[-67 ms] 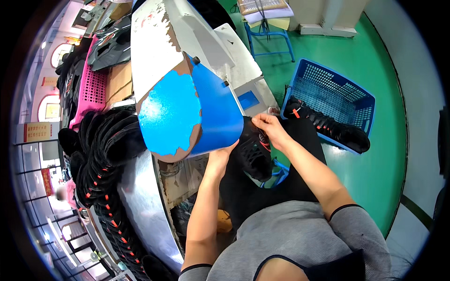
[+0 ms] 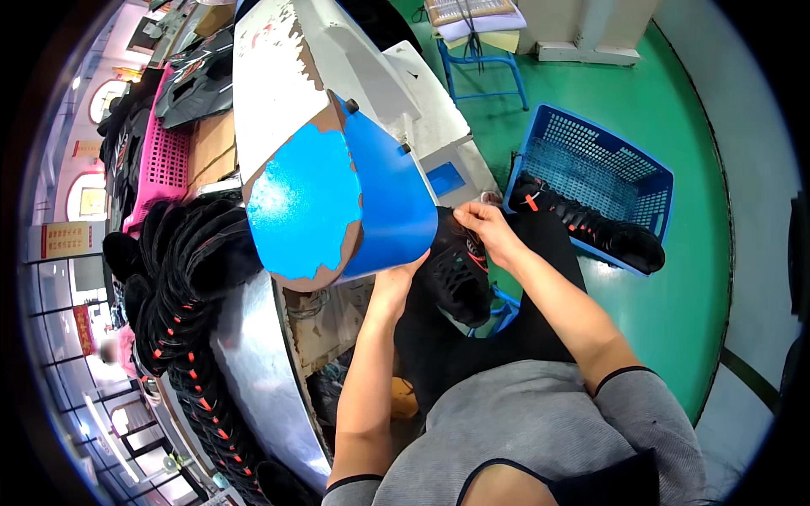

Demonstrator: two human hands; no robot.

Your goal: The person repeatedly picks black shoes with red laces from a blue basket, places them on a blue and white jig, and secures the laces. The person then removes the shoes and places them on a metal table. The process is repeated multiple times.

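Note:
A black shoe upper (image 2: pixel 458 282) with crossed lacing and a red-marked side hangs over my lap, beside the blue-covered head of a machine (image 2: pixel 308 202). My right hand (image 2: pixel 488 226) is closed in a pinch, thumb and forefinger gripping the upper's far edge. Close to the upper's left side is my left hand (image 2: pixel 402 274). Its fingers go out of sight behind the machine head, so their hold cannot be seen. Whatever part of the upper lies under the machine is also hidden.
Many black uppers with orange tabs form a long stack (image 2: pixel 190 337) along the metal table (image 2: pixel 253 346) at left. A pink basket (image 2: pixel 164 169) holds dark pieces. On the green floor at right, a blue basket (image 2: pixel 603 139) contains more uppers. A blue stool (image 2: pixel 485 80) stands beyond.

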